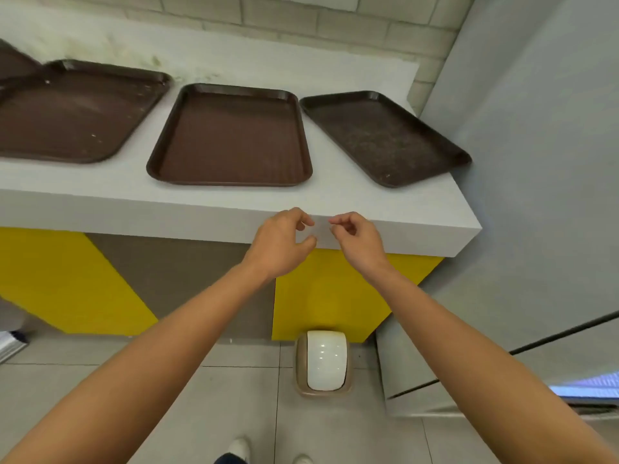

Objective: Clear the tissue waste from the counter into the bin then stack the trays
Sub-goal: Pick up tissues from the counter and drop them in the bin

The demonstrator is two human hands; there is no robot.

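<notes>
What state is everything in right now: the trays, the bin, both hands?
Left tray: flat on counter, empty, overlapping the far-left tray.
Middle tray: flat, empty, unstacked.
Right tray: flat, speckled with crumbs, unstacked.
Bin: upright on floor, lid closed.
Left hand: loosely curled, holding nothing.
Right hand: loosely curled, holding nothing.

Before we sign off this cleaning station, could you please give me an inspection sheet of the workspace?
Surface: white counter, stained towards the back.
Job's things: left tray overlaps another cut off by the frame; middle tray and right tray lie apart; swing-lid bin on the floor; no tissue seen.
Clutter: specks on trays.
Grippers: left hand, right hand at the counter edge, loosely curled, empty.
Cables: nothing seen.
Surroundings: yellow-grey cabinet front, tiled floor.
</notes>
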